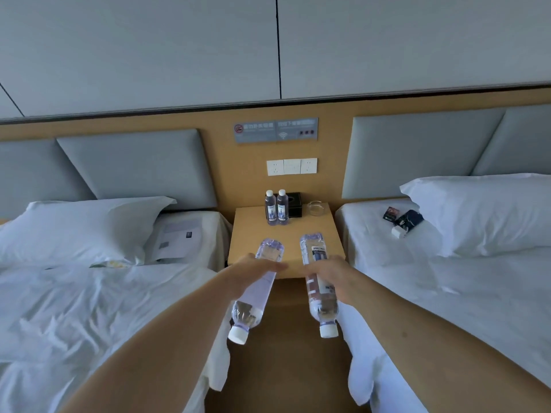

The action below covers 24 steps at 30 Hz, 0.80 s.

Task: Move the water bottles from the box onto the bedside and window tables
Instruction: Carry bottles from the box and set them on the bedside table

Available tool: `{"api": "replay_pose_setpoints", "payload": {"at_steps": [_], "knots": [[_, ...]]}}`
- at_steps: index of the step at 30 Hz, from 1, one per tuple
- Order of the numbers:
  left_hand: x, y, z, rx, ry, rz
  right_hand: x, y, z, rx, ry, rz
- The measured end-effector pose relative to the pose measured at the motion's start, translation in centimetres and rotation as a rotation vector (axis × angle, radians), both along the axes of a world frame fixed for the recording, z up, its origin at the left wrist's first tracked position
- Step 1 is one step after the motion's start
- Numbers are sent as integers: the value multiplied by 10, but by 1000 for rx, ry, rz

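Note:
I hold one clear water bottle in each hand, caps pointing back toward me, bases out over the front edge of the wooden bedside table. My left hand grips the left bottle around its middle. Around the labelled right bottle my right hand is wrapped. At the back of the table two more water bottles stand upright side by side. No box is in view.
A black tissue box and a glass ashtray sit at the table's back. White beds flank the table: the left bed with a paper sheet, the right bed with small dark items. Wall sockets are above.

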<state>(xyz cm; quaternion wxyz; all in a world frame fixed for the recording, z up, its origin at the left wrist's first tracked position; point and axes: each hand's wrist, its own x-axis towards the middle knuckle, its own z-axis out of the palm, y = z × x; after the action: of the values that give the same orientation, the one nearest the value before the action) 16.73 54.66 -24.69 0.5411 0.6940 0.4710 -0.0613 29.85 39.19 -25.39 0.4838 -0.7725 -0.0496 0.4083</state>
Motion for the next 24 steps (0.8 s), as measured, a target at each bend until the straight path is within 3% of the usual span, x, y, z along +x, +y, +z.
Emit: {"api": "replay_pose_setpoints", "payload": {"at_steps": [5,17,24], "knots": [[51,38,-8,-103,38,58,58,38,-10,-101,-1,119],[186,169,-71,-166,73,95,180,158,-62,-264,26,41],[257,261,-111,-309,122,22,250,233,-88,-347,265,2]]}}
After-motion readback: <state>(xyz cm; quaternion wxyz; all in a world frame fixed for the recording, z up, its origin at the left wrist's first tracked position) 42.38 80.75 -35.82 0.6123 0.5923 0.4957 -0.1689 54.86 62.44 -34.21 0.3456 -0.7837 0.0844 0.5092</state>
